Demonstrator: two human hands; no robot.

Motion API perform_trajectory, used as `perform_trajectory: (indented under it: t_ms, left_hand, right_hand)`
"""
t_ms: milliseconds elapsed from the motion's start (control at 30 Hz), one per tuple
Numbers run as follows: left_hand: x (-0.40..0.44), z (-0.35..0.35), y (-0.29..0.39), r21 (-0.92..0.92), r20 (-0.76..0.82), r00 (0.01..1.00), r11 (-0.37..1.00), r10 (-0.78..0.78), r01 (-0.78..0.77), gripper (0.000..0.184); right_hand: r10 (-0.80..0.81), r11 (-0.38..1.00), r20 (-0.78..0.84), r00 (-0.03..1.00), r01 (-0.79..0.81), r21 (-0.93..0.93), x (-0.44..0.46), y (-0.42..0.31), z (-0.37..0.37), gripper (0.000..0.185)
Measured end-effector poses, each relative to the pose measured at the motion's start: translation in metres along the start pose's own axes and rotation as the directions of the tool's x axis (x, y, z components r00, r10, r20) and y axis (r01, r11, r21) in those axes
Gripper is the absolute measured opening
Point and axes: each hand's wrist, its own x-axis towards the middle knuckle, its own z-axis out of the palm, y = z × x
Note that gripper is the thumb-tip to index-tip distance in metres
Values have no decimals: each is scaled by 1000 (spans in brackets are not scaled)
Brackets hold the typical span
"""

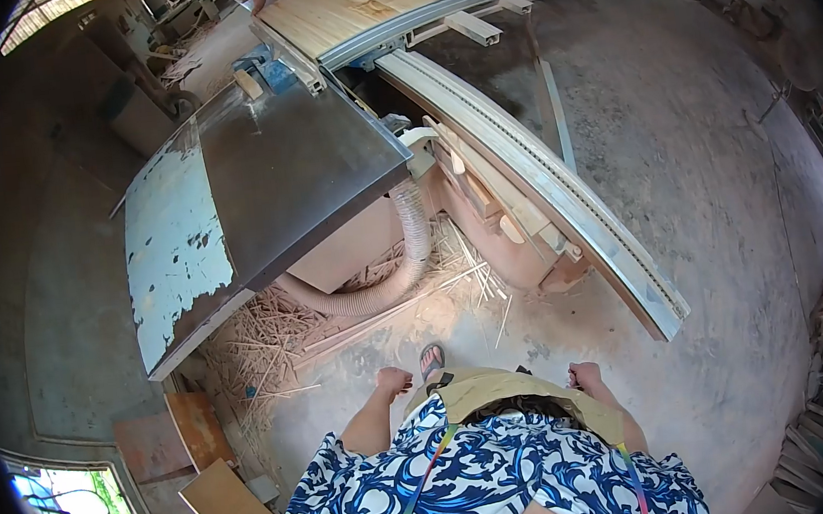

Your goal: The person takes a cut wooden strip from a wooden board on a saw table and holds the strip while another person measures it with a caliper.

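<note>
My left hand (394, 380) hangs by my left side with its fingers curled in, and nothing shows in it. On the other side my right hand (585, 375) is also closed, with no object visible in it. Between them hangs a tan apron (486, 390) over a blue and white patterned shirt (427, 496). Neither hand touches the sliding table saw ahead, whose dark metal table (301, 158) stands forward and left. Its long sliding rail (543, 173) reaches toward my right. A large wooden panel (365, 3) lies at the far end.
A ribbed dust hose (403, 273) curves beneath the table. Wood offcuts and strips (265, 343) litter the floor there. Boards (227, 507) lean at the lower left. Wood scraps rest along the rail's inner side, and stacked timber (813, 446) lies at the right edge.
</note>
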Motion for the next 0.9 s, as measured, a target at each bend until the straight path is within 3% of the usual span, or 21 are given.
perform_trajectory:
  t_ms: [200,367,900]
  left_hand:
    - [4,4,-10,-48,5,1000,999,-10,10,8]
    - [10,11,-27,-89,9,1000,996,-18,19,9]
    - [-21,56,-126,-377,-22,981,911,-191,169,11]
  right_hand:
    - [-18,992,-59,998,11,-124,5,-9,-12,22]
    - [-26,995,-25,999,24,-98,4,-24,-27,18]
    - [-172,873,37,984,169,-458,7,-92,-49,14]
